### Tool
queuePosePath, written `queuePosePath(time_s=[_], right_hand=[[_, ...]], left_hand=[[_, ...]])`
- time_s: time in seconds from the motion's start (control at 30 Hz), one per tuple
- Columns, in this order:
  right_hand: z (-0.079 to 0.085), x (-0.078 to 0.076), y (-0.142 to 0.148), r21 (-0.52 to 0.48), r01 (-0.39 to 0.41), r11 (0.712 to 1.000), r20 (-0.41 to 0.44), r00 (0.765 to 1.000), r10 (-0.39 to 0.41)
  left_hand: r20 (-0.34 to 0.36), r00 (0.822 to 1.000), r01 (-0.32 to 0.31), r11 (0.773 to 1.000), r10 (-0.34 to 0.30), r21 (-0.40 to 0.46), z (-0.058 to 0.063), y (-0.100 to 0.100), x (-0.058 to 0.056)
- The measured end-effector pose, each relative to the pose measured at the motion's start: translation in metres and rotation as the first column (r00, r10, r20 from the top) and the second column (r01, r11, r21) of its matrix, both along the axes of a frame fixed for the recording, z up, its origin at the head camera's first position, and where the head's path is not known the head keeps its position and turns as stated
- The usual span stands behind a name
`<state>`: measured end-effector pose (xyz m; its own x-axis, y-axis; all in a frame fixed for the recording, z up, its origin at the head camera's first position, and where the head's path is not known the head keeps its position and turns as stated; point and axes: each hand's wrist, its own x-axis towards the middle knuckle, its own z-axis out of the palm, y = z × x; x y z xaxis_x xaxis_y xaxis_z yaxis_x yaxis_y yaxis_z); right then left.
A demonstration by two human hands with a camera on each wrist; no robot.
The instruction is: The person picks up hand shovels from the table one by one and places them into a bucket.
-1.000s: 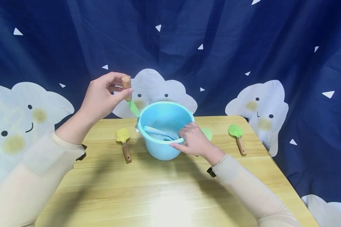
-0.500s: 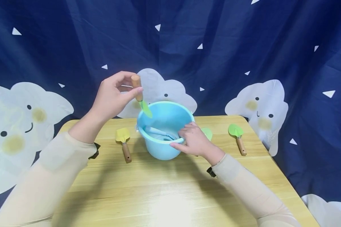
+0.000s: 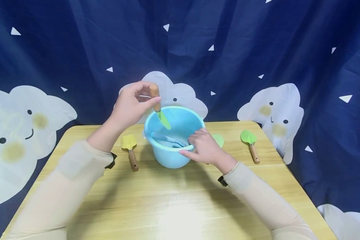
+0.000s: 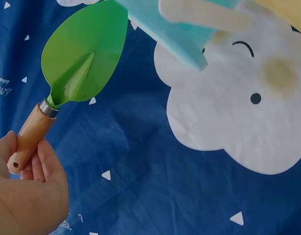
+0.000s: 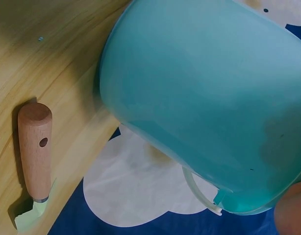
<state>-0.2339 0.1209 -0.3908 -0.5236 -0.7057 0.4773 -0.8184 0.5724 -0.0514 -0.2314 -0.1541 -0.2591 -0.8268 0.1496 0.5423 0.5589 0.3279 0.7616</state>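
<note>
In the head view my left hand (image 3: 132,105) pinches the wooden handle of a green hand trowel (image 3: 164,120), its blade pointing down over the bucket's opening. The left wrist view shows the leaf-shaped trowel blade (image 4: 87,49) from its broad side, with thumb and fingers at the handle's end. A light blue bucket (image 3: 171,159) stands upright on the table. My right hand (image 3: 206,147) grips its rim at the near right, fingers curled over the edge. Inside the bucket lies a blue tool (image 3: 165,137), its far end dim.
A yellow shovel (image 3: 129,142) lies left of the bucket on the wooden table (image 3: 156,193). To the right is another green trowel (image 3: 248,137). A pale green tool (image 3: 218,140) is partly hidden behind my right hand. A dark blue curtain (image 3: 228,26) hangs behind the table.
My left hand has carried the green trowel rightward, then slightly down, from beside the bucket's left rim to over its opening. The right hand and bucket have stayed in place.
</note>
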Motion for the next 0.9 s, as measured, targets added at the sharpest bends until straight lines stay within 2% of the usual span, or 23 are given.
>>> queuePosePath(time_s=[0.27,0.57,0.9], right_hand=[[-0.001,0.001,-0.001,-0.002,0.002,1.0,0.013,1.0,-0.002],[0.0,-0.001,0.0,-0.008,-0.007,1.0,-0.005,1.0,0.007],[0.0,0.0,0.0,-0.007,-0.01,1.0,-0.008,1.0,0.01]], left_hand=[[0.049,0.997,0.054,0.998,-0.055,0.024,-0.013,0.008,-0.003],[0.07,0.995,0.065,0.998,-0.065,0.006,-0.028,0.016,-0.006],[0.134,0.99,0.052,0.998,-0.047,-0.035,-0.048,0.023,-0.009]])
